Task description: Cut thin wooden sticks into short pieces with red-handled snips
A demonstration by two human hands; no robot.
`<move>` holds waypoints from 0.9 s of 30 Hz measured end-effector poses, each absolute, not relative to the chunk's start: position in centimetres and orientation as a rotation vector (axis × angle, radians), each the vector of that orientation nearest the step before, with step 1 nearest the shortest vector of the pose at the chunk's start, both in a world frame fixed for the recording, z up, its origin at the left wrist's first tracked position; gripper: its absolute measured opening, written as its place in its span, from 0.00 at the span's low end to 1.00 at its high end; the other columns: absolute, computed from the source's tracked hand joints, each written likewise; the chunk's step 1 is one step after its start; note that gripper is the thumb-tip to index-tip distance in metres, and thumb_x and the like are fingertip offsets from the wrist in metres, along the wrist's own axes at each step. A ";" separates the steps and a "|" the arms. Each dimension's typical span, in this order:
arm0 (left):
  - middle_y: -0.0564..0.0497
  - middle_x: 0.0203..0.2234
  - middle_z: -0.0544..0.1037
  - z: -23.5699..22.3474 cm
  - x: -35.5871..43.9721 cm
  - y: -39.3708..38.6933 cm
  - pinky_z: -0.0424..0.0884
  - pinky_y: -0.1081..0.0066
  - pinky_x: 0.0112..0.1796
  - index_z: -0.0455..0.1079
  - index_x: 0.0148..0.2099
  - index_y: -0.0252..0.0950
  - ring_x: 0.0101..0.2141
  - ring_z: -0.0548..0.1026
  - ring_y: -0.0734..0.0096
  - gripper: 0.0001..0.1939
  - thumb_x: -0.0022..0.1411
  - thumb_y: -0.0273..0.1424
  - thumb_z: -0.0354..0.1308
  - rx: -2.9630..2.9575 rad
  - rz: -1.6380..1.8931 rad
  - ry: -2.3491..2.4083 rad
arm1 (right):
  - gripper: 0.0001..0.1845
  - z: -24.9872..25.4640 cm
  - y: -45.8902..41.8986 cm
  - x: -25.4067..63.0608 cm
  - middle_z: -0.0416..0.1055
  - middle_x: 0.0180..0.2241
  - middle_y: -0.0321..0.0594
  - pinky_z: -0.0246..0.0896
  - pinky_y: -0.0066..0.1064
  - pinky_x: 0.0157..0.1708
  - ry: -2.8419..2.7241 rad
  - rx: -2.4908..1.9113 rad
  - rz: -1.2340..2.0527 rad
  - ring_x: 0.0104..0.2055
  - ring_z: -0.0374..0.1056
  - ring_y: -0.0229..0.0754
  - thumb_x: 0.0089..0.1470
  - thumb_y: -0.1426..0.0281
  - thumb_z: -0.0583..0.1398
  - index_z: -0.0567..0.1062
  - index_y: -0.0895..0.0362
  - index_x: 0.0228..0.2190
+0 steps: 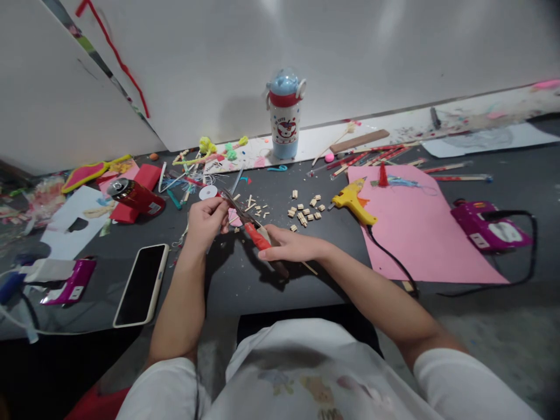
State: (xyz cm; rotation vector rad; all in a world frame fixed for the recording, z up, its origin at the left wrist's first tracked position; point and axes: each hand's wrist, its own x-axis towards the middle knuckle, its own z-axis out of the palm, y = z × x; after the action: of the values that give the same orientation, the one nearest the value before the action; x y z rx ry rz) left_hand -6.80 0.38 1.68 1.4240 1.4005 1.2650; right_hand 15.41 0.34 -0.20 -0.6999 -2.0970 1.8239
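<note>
My right hand (291,244) is wrapped round the handles of a pair of red-handled scissors (256,236). Their metal blades point up and left, towards my other hand. My left hand (207,220) is closed in a pinch beside the blade tips; what its fingers hold is hidden. A thin wooden stick (310,268) pokes out below my right hand. Short cut stick pieces (250,204) lie scattered just beyond the blades. To their right are several small bundles of cut sticks (303,219).
A yellow glue gun (354,201) rests partly on pink paper (415,233), its cord trailing towards the table edge. A water bottle (285,116) stands at the back. Left are a tipped drink can (136,197), a phone (142,286) and craft scraps. A purple device (490,227) sits right.
</note>
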 end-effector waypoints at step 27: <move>0.60 0.10 0.56 0.8 -6.9 0.8 0.54 0.77 0.13 0.66 0.25 0.35 0.11 0.57 0.81 0.17 0.56 0.43 0.59 1.423 1.295 1.326 | 0.18 -0.5 0.7 15.5 0.60 0.16 0.25 0.53 0.23 0.18 -1.921 -0.415 2.188 0.15 0.57 0.30 0.55 0.55 0.57 0.59 0.56 0.30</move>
State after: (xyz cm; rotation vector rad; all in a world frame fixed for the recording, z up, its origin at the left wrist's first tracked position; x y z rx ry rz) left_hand -6.94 0.79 0.79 1.4231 1.3263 1.2953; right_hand 15.50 0.73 -0.50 -0.4146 -1.9210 2.1884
